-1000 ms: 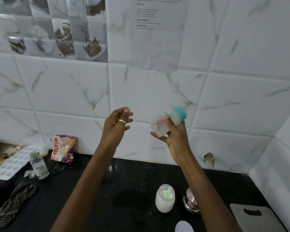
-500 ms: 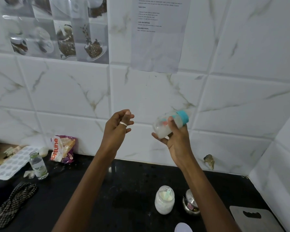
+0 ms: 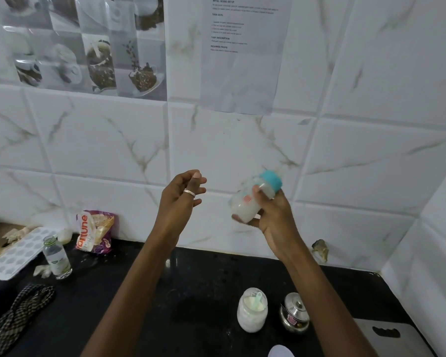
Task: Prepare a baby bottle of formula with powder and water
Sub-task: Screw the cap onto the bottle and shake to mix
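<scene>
My right hand (image 3: 273,217) grips a clear baby bottle (image 3: 245,206) with a teal collar, tilted with the collar up and to the right; milky white liquid fills its lower end. The bottle is held in the air in front of the tiled wall. To its left my left hand (image 3: 180,199) is raised with loosely curled fingers, a ring on one finger, holding nothing. Down on the black counter (image 3: 139,305) stands an open jar of white powder (image 3: 251,313) with a pale scoop inside.
A small steel lidded pot (image 3: 295,315) stands right of the jar, a grey cutting board (image 3: 394,338) at the far right. At left are a small clear bottle (image 3: 57,257), a snack packet (image 3: 95,231), a white ice tray (image 3: 13,253) and a checked cloth (image 3: 18,315).
The bottle in my right hand has shifted slightly, tipping and rising a little as if shaken. My left hand stays raised in nearly the same place.
</scene>
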Action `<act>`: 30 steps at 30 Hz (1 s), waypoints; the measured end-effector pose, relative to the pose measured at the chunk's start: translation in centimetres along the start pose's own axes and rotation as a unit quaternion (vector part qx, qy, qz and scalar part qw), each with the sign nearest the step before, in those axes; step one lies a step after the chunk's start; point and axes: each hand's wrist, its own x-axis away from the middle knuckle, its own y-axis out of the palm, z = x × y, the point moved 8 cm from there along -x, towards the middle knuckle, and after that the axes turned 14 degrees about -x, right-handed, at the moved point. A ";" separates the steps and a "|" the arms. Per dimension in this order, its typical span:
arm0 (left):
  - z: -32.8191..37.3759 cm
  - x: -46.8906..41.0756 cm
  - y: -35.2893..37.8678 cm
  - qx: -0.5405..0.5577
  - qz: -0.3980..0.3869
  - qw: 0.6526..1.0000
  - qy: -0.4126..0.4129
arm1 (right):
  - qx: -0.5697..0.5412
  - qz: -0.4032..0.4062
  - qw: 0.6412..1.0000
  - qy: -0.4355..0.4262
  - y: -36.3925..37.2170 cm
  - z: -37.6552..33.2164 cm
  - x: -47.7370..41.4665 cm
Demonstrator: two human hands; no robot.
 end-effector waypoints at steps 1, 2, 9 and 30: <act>0.0 0.0 0.1 -0.001 -0.002 1.000 0.001 | -0.037 0.018 0.999 -0.012 -0.3 -0.2 -0.1; -0.1 0.0 0.0 -0.003 -0.003 1.000 0.001 | -0.037 0.021 0.999 -0.015 -0.2 -0.4 -0.2; -0.4 0.2 0.1 -0.003 -0.002 1.000 -0.003 | -0.052 0.012 0.999 -0.013 0.1 -0.8 -0.2; -0.7 0.1 0.2 0.001 -0.003 1.000 -0.011 | 0.094 -0.033 0.995 -0.001 0.9 -0.6 0.1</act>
